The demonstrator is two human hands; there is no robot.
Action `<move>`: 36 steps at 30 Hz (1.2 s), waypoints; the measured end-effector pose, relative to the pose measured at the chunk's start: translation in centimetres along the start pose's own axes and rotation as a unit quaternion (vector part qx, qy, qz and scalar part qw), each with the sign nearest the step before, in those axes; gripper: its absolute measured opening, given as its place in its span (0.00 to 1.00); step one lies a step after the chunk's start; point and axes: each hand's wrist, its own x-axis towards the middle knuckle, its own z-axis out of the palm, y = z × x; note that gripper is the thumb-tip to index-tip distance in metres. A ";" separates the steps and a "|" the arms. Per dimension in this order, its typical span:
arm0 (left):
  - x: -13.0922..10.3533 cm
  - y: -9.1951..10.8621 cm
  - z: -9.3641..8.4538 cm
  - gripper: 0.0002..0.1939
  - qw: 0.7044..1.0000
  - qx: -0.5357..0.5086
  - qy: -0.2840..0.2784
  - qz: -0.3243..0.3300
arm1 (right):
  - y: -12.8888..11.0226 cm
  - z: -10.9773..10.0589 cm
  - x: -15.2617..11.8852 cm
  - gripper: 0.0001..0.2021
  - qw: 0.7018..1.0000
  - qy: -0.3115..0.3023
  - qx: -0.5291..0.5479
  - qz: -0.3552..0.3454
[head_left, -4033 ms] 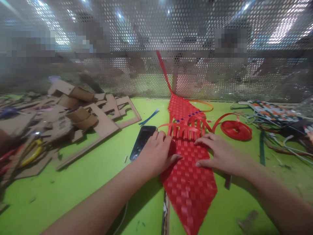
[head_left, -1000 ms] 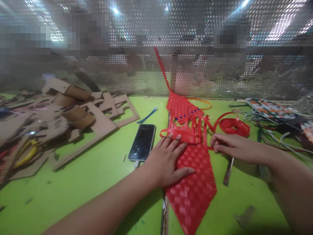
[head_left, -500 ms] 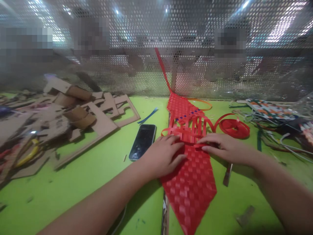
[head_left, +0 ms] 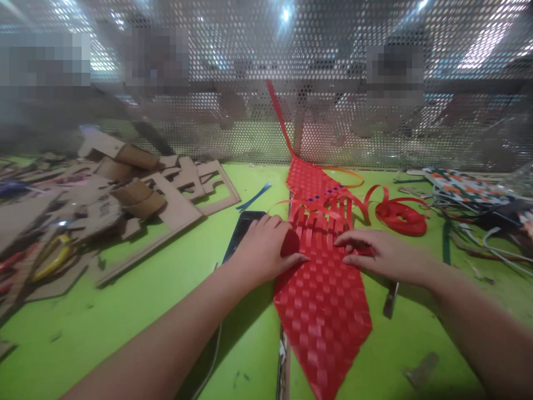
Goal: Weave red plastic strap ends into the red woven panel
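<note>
A red woven strip piece (head_left: 325,311) lies lengthwise before me, pointed at its near end and with loose upright strips (head_left: 320,225) across its middle. My left hand (head_left: 264,244) is at its left edge, fingers bent together and thumb laid on the weave; the fingertips are partly hidden. At the right edge, my right hand (head_left: 378,255) has thumb and fingers around a short stretch of red strip (head_left: 358,251). A thin red band (head_left: 308,203) arcs over the loose strips from near my left hand. Beyond them, the far woven part (head_left: 310,180) carries a blue-dashed line.
A phone (head_left: 239,233) lies partly under my left hand. Cardboard pieces (head_left: 179,205) crowd the left. To the right are a red strip coil (head_left: 402,218), a small metal piece (head_left: 390,300), cables and a multicoloured woven mat (head_left: 466,186). A perforated metal screen (head_left: 233,122) stands behind.
My left hand has shifted left and slightly up, its fingers drawn together over the phone's edge. The band between my hands now lies closer to the weave. The right hand stays near the right edge.
</note>
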 end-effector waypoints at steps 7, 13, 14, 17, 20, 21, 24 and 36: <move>-0.1 -0.3 0.4 0.31 1.000 -0.004 -0.007 0.019 | -0.1 0.2 0.0 0.20 1.000 -0.007 0.008 0.016; -0.3 0.1 0.3 0.32 1.000 0.015 -0.007 0.018 | -0.3 0.1 0.0 0.19 1.000 -0.010 0.000 0.017; -0.4 0.2 0.2 0.31 1.000 0.020 -0.008 0.019 | -0.3 0.1 0.0 0.19 1.000 -0.010 -0.003 0.016; -0.6 0.6 -0.1 0.31 0.999 0.035 -0.014 0.019 | -0.2 0.0 0.0 0.20 1.000 -0.009 -0.002 0.008; -0.7 1.1 -0.3 0.31 0.999 0.040 -0.021 0.013 | 0.3 -0.2 -0.3 0.22 0.999 -0.028 0.025 0.022; -0.7 1.2 -0.4 0.31 0.999 0.041 -0.024 0.015 | 0.6 -0.4 -0.4 0.23 0.998 -0.039 0.045 0.028; -0.7 1.3 -0.4 0.32 0.998 0.051 -0.034 0.026 | 1.3 -0.9 -0.7 0.26 0.985 -0.061 0.157 0.018; -0.8 1.0 -0.2 0.31 0.996 0.074 -0.031 0.040 | 1.4 -1.0 -0.3 0.23 0.989 0.004 0.121 0.080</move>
